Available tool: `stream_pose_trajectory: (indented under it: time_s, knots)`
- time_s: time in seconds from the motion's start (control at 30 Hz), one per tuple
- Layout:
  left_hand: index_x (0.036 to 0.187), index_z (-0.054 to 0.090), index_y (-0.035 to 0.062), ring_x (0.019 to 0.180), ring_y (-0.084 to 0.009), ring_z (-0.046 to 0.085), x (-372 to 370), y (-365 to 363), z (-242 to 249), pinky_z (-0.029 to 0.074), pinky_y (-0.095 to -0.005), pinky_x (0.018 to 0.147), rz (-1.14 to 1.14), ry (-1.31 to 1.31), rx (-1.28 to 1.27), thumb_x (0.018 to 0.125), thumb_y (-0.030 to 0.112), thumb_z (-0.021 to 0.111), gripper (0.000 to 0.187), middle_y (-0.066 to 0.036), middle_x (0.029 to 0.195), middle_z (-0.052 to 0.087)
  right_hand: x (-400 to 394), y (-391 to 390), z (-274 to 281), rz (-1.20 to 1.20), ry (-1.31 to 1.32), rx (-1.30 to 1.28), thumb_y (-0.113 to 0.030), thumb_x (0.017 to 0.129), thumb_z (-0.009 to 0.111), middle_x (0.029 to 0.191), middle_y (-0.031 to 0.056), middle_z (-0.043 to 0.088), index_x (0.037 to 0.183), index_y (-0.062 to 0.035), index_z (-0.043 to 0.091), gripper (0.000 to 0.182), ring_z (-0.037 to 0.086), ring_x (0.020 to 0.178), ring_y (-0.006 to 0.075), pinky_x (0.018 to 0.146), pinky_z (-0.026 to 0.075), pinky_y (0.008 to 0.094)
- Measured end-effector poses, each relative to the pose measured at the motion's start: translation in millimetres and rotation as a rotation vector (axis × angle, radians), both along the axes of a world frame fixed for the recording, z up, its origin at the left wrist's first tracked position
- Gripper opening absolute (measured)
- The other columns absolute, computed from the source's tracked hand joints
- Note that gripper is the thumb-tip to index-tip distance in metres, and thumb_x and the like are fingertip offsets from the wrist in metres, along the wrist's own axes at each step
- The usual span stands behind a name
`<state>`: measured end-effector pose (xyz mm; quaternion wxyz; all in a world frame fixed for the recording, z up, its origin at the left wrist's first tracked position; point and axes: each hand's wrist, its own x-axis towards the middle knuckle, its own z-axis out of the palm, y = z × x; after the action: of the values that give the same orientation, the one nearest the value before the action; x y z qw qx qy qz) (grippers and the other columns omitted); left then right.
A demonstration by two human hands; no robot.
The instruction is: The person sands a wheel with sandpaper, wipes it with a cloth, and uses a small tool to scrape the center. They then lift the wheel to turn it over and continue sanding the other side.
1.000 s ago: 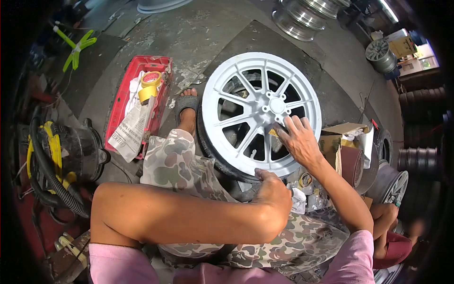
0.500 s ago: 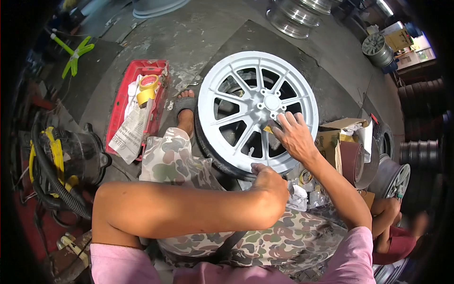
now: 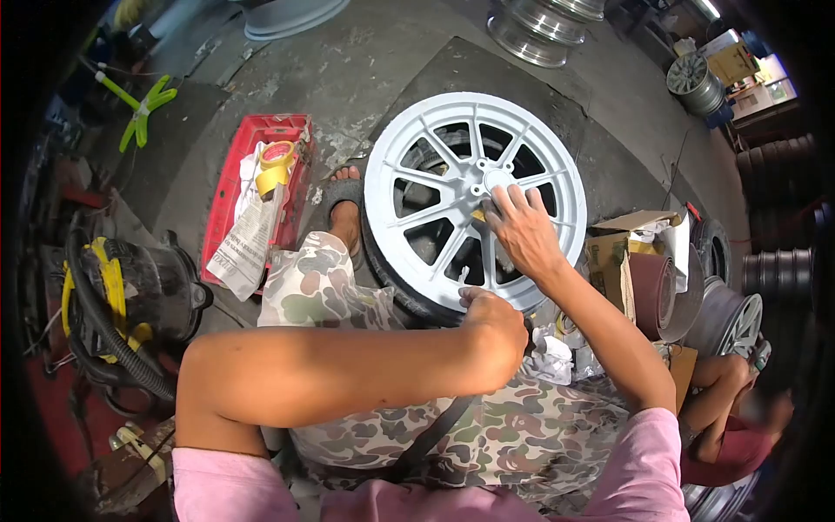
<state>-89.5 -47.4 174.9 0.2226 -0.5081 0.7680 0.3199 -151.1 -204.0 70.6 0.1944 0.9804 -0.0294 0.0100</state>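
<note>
A pale grey alloy wheel (image 3: 380, 190) lies face up on top of a black tyre (image 3: 402, 306), in front of me. My left hand (image 3: 494, 329) is closed on the near edge of the wheel, its thumb over the lip and the other fingers mostly hidden. Over the hub, my right hand (image 3: 524, 233) presses a small yellow piece of sandpaper (image 3: 478, 215) against the spokes beside the centre cap. Its fingers are bent, and they cover part of the bolt holes.
Left of the wheel stands a red tray (image 3: 228, 187) with yellow tape (image 3: 275, 168) and newspaper (image 3: 242, 250). A vacuum cleaner (image 3: 152, 291) is further left. At right are a cardboard box (image 3: 609, 252), a brown abrasive roll (image 3: 651, 283) and a seated person (image 3: 735, 435). Stacked rims (image 3: 535, 35) stand behind.
My right hand has shifted up and left across the hub with the sandpaper, now covering part of the centre cap. My left hand has moved slightly up along the wheel's near edge.
</note>
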Motion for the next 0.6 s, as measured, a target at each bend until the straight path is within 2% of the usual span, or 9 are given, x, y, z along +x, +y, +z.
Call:
stream_pose_trajectory:
  time_s: [0.03,0.1,0.17,0.23,0.3,0.33,0.4,0.57,0.6]
  knots:
    - [0.117,0.078,0.0045,0.118,-0.0327,0.07,1,-2,0,0.052,-0.0558,0.1,-0.001,-0.006,0.002,0.083,0.039,0.085,0.049,-0.014,0.12,0.075,4,1,0,-0.023,0.014,0.003,-0.02,0.091,0.06,0.12,0.0091,0.056,0.115,-0.0108,0.075,0.03,0.053,0.114,0.0237,0.092,0.041,0.0398]
    - [0.114,0.08,0.0054,0.114,-0.0321,0.071,5,-5,1,0.053,-0.0539,0.097,0.025,0.007,0.077,0.074,0.03,0.09,0.048,-0.012,0.116,0.077,-7,4,2,0.001,0.016,0.015,-0.02,0.091,0.06,0.12,0.009,0.056,0.114,-0.0108,0.074,0.03,0.053,0.113,0.0236,0.092,0.041,0.0395]
    - [0.112,0.08,0.0058,0.114,-0.0314,0.071,10,-5,0,0.053,-0.0533,0.097,0.07,0.004,0.064,0.074,0.027,0.09,0.044,-0.012,0.114,0.077,-24,2,7,0.046,0.033,0.027,-0.02,0.091,0.059,0.119,0.0088,0.055,0.114,-0.0107,0.074,0.029,0.053,0.113,0.0234,0.092,0.041,0.0391]
    - [0.11,0.08,0.0062,0.114,-0.0308,0.071,6,-4,-2,0.053,-0.0527,0.096,0.095,0.002,0.056,0.074,0.024,0.089,0.041,-0.011,0.113,0.078,-33,-4,8,0.01,0.014,0.016,-0.019,0.092,0.057,0.117,0.0079,0.055,0.12,-0.0101,0.071,0.033,0.052,0.108,0.0231,0.089,0.04,0.0387]
    - [0.109,0.081,0.0078,0.11,-0.0297,0.073,3,-5,-8,0.055,-0.0522,0.094,0.104,-0.013,-0.04,0.076,0.018,0.086,0.035,-0.012,0.111,0.079,-31,-7,8,0.001,0.077,0.089,-0.023,0.095,0.06,0.124,0.0096,0.057,0.104,-0.0118,0.075,0.02,0.053,0.12,0.0242,0.098,0.041,0.0409]
    - [0.109,0.081,0.0078,0.11,-0.0297,0.073,3,-6,-11,0.055,-0.0522,0.094,0.1,-0.023,-0.038,0.076,0.018,0.086,0.035,-0.012,0.111,0.079,-27,-5,9,-0.002,0.067,0.091,-0.023,0.095,0.06,0.124,0.0096,0.057,0.104,-0.0118,0.075,0.02,0.053,0.12,0.0242,0.098,0.041,0.0409]
    - [0.108,0.081,0.0085,0.105,-0.0293,0.076,7,-13,-11,0.059,-0.0494,0.089,0.07,-0.006,0.066,0.079,0.016,0.084,0.031,-0.012,0.109,0.079,-20,2,9,0.112,0.031,0.1,-0.023,0.093,0.063,0.118,0.0082,0.055,0.121,-0.0137,0.072,0.031,0.053,0.11,0.0235,0.091,0.041,0.0391]
    - [0.106,0.081,0.0055,0.102,-0.0304,0.077,27,-22,-32,0.062,-0.0421,0.081,0.089,-0.048,-0.001,0.076,0.012,0.083,0.031,-0.015,0.108,0.079,-17,-12,-4,-0.015,-0.108,0.088,-0.028,0.094,0.068,0.121,0.0085,0.057,0.122,-0.0149,0.072,0.031,0.055,0.114,0.0236,0.093,0.042,0.0398]
    - [0.106,0.08,0.0046,0.102,-0.0314,0.077,32,-26,-35,0.062,-0.043,0.082,0.151,-0.062,-0.026,0.078,0.012,0.08,0.029,-0.017,0.109,0.079,-19,-11,-6,-0.019,-0.119,0.133,-0.026,0.094,0.065,0.124,0.009,0.057,0.116,-0.0138,0.074,0.027,0.055,0.116,0.0244,0.095,0.043,0.0404]
